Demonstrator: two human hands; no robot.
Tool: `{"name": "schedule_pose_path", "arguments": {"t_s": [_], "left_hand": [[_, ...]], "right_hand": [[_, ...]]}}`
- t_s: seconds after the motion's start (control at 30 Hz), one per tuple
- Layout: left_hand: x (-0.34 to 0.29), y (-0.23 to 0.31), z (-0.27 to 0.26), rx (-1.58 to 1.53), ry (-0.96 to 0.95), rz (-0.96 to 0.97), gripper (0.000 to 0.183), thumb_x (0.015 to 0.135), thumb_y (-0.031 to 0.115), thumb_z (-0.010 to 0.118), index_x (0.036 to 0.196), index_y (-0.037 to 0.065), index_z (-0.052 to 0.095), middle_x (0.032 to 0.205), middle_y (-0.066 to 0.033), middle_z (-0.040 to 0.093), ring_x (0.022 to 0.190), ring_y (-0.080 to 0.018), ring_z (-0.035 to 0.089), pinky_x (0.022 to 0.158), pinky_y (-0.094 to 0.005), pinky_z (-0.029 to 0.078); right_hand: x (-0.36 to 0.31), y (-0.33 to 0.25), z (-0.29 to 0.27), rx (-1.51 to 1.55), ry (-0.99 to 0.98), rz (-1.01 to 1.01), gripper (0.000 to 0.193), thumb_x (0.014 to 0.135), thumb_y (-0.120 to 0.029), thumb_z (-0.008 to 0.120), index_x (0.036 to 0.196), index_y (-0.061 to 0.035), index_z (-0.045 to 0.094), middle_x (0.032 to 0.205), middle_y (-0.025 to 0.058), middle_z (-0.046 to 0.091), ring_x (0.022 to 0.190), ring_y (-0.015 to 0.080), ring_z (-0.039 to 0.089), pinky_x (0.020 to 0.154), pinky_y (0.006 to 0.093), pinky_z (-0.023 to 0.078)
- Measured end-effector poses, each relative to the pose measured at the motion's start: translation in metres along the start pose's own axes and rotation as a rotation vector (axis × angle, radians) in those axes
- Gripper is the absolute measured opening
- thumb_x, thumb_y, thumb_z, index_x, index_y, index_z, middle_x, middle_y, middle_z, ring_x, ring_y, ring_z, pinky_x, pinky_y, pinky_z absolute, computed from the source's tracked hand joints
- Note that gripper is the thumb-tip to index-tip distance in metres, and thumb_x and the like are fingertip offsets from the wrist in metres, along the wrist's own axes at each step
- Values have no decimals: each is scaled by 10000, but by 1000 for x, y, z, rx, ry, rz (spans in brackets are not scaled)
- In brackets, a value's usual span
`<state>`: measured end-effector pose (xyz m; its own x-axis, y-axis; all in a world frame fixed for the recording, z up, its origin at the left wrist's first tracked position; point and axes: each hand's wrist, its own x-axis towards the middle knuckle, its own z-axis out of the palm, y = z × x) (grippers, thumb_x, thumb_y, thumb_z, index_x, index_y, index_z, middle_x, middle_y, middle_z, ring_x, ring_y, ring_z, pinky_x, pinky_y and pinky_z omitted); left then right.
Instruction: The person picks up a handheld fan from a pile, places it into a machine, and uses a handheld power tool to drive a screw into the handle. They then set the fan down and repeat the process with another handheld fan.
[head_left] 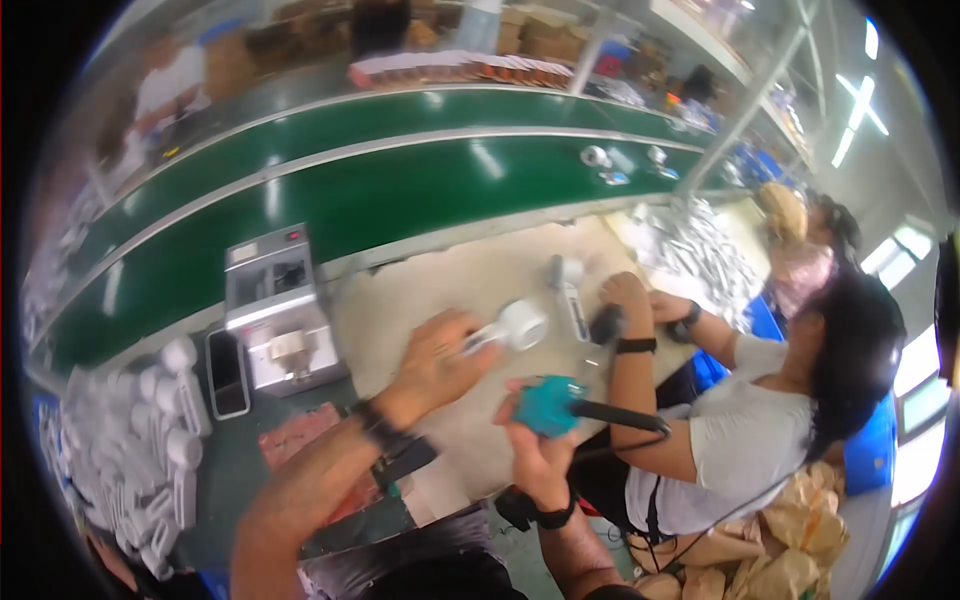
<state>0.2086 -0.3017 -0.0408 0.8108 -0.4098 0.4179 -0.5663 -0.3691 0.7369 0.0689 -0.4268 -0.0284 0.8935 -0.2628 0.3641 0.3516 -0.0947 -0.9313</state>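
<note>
My left hand (440, 360) is closed on the narrow end of a white plastic part with a round head (522, 325), held above the pale work surface. It is blurred, and I cannot tell its exact kind. To its right, my right hand (540, 465) wraps round a teal tool (550, 405) with a black cord-like piece (620, 415) running off to the right. The tool's working tip is not clear. Beyond both hands, a similar white part (570, 295) lies on the surface, close to a co-worker's hands (635, 295).
A grey machine (285, 320) stands on the left with a phone (228, 372) beside it. White handles (150, 430) pile up at far left, more parts (695, 250) at far right. Green conveyor belts (400, 185) run behind. A co-worker (740, 400) sits close on my right.
</note>
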Motion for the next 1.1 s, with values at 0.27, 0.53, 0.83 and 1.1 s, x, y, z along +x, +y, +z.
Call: {"name": "schedule_pose_path", "arguments": {"t_s": [0.27, 0.53, 0.83, 1.1], "left_hand": [[-96, 38, -108, 4, 26, -104, 183, 782, 66, 704, 953, 20, 655, 878, -148, 642, 796, -360, 641, 707, -386, 512], [-142, 5, -134, 221, 127, 36, 177, 750, 83, 718, 919, 56, 671, 878, -117, 631, 805, -324, 620, 687, -414, 514], [-156, -7, -142, 161, 70, 63, 256, 763, 115, 700, 988, 15, 628, 866, -114, 591, 820, -301, 604, 693, -409, 515], [-164, -14, -142, 142, -13, -8, 289, 777, 156, 762, 1012, 25, 656, 994, -125, 634, 880, -340, 609, 763, -436, 505]], "right_hand": [[11, 21, 35, 60, -293, -84, 422, 936, -273, 655, 1180, 44, 521, 926, 81, 575, 855, 214, 605, 800, 373, 499], [-4, 10, 85, 258, -316, 70, 572, 951, -445, 609, 1224, 45, 499, 955, 111, 611, 881, 224, 619, 797, 390, 506], [12, -51, 118, 468, -255, 134, 845, 837, -702, 609, 1149, 74, 486, 766, 97, 556, 694, 196, 552, 626, 336, 454], [20, -46, 152, 377, -365, 85, 846, 790, -680, 687, 1142, 75, 538, 731, 66, 569, 690, 168, 567, 597, 300, 443]]}}
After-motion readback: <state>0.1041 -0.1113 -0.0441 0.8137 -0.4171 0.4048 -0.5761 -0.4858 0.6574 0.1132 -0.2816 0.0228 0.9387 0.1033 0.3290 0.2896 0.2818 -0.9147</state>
